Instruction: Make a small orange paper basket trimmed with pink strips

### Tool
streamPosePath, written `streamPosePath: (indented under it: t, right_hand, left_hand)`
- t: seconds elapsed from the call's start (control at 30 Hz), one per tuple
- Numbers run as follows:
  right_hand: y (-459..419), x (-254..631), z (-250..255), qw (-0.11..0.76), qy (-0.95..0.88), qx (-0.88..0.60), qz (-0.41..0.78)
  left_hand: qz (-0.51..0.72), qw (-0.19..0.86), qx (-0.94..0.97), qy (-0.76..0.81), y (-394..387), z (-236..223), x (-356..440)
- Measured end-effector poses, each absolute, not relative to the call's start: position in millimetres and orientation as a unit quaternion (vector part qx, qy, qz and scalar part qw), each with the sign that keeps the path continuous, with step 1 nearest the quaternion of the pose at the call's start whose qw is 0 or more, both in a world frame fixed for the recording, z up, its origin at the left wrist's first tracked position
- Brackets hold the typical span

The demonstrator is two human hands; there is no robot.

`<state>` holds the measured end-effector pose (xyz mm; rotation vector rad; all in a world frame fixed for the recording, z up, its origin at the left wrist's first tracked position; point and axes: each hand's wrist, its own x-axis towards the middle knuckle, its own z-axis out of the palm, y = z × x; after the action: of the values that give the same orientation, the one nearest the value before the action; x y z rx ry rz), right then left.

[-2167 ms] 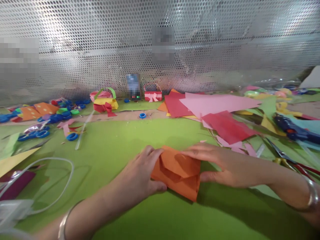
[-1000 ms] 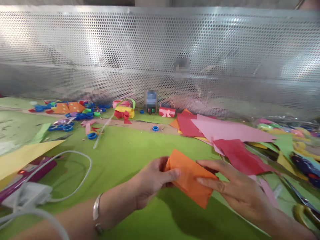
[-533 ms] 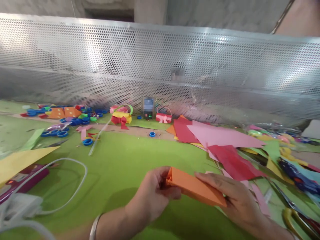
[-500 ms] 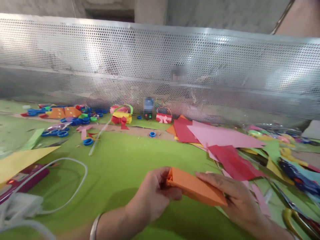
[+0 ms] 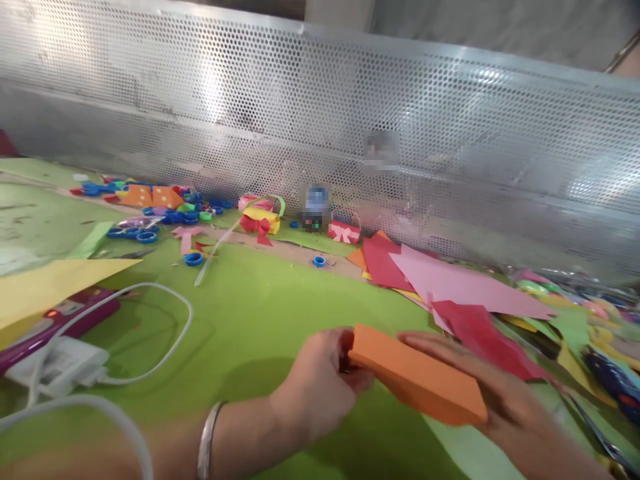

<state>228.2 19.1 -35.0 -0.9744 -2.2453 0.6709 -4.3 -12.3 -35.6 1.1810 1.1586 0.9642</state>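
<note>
An orange folded paper box [image 5: 420,377] is held in the air above the green tabletop, slanting down to the right. My left hand [image 5: 323,380] grips its left end, the fingers curled at the end opening and partly hidden. Along the far side and right end lies my right hand [image 5: 500,390], its fingers against the paper and its thumb out of sight. Beyond the box, a small yellow paper bag with a red bow [image 5: 260,221] and a red paper bag with a pink bow [image 5: 344,231] stand near the metal screen.
A perforated metal screen [image 5: 280,87] closes off the back. Coloured paper sheets [image 5: 460,283] and scissors [image 5: 600,433] lie to the right. At left are a purple power strip [image 5: 95,313], a white charger [image 5: 60,367] with its cable, and blue plastic rings [image 5: 193,259].
The view has tilted and shifted, so the scene leans down to the right. Both hands still hold the orange box, now turned to show more of its flat side.
</note>
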Motion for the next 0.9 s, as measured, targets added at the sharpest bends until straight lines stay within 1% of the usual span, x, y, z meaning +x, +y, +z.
streamPosePath:
  t: [0.1, 0.17, 0.23, 0.27, 0.3, 0.43, 0.5, 0.6, 0.77, 0.83, 0.9]
  right_hand:
    - [14, 223, -37, 0.323, -0.819, -0.404, 0.248]
    - [13, 224, -39, 0.381, -0.772, -0.435, 0.263]
    - [13, 225, -41, 0.433, -0.745, -0.436, 0.259]
    - [12, 226, -43, 0.433, -0.754, -0.428, 0.246]
    - [12, 227, -44, 0.413, -0.779, -0.417, 0.222]
    - [8, 224, -47, 0.300, -0.870, -0.372, 0.120]
    - [8, 222, -48, 0.282, -0.882, -0.365, 0.095]
    - [8, 218, -46, 0.284, -0.891, -0.346, 0.068]
    - [4, 207, -39, 0.312, -0.892, -0.325, 0.031]
    - [3, 203, -37, 0.332, -0.883, -0.329, 0.027]
    - [2, 201, -36, 0.345, -0.878, -0.331, 0.021]
  left_hand:
    - [0.380, 0.571, 0.526, 0.503, -13, -36, -3]
    - [0.362, 0.556, 0.539, 0.519, -12, -38, -3]
    - [0.355, 0.539, 0.549, 0.531, -12, -40, -4]
    - [0.353, 0.531, 0.554, 0.536, -13, -41, -5]
    - [0.351, 0.521, 0.561, 0.540, -14, -41, -6]
    - [0.342, 0.480, 0.611, 0.529, -19, -39, -8]
    - [0.333, 0.455, 0.644, 0.517, -21, -38, -8]
    - [0.304, 0.430, 0.664, 0.531, -21, -39, -8]
    - [0.267, 0.422, 0.676, 0.542, -22, -41, -6]
    - [0.269, 0.442, 0.666, 0.537, -22, -41, -5]
    - [0.276, 0.486, 0.640, 0.527, -21, -40, -4]
